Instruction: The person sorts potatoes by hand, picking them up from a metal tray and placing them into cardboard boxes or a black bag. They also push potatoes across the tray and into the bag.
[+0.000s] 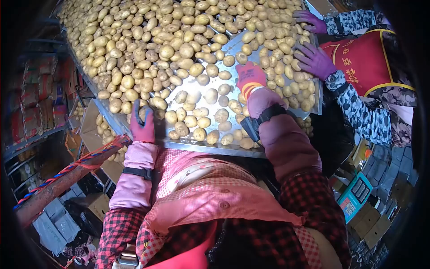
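Observation:
Many potatoes (166, 51) lie on a sloping metal table (197, 85), piled thick at the back and loosely spread toward the front. My left hand (143, 127), in a pink-red glove with bluish fingertips, rests at the front left edge. Its fingers are apart, beside potatoes at the pile's border. Farther in, my right hand (251, 77) wears a pink glove with an orange-yellow cuff and reaches over the table. Its fingers look curled, and what lies under them is hidden. A potato (241, 57) sits just beyond its knuckles.
At right, a co-worker's purple-gloved hands (316, 60) touch potatoes on the table's right side. A rusty bar (67, 179) wrapped with coloured cord slants at left. Cardboard boxes (99, 205) and a teal device (356, 197) are lower down. Stacked sacks (40, 98) stand far left.

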A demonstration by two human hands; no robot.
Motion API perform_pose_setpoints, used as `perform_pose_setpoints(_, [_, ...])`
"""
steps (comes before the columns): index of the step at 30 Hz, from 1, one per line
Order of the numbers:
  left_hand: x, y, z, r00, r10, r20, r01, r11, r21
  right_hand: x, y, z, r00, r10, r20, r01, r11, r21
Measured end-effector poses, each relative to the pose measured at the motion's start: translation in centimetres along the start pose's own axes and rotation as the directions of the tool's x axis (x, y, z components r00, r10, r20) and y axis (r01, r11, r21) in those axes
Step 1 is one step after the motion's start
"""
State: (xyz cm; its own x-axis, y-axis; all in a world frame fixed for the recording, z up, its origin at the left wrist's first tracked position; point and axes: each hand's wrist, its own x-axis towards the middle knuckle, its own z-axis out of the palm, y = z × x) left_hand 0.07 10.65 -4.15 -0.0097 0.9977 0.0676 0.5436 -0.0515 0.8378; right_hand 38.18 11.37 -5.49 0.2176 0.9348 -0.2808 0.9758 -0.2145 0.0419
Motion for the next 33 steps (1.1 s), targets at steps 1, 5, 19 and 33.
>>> perform_pose_setpoints(1, [0.1,0.8,0.5,0.994,-0.073,0.075,0.081,0.99,-0.112,-0.1,0.1,-0.5,1.0,-0.009,-0.017,0.01,0.998,0.069])
perform_pose_setpoints(5, [-1.2,4.3,2.6,0.797,-0.213,0.565,0.532,0.691,-0.489,-1.0,0.6,0.7,0.996,0.005,-0.085,0.034,0.889,0.457])
perform_pose_setpoints(19, [-0.9,4.2,3.9,0.563,-0.236,0.792,0.771,0.497,-0.399,-4.7,1.6,2.6,0.933,-0.178,-0.312,0.299,0.866,0.401])
perform_pose_setpoints(33, [-0.1,5.1,2.1,0.618,-0.296,0.729,0.728,0.565,-0.388,4.7,-0.9,-2.4,0.887,-0.127,-0.444,0.317,0.867,0.385])
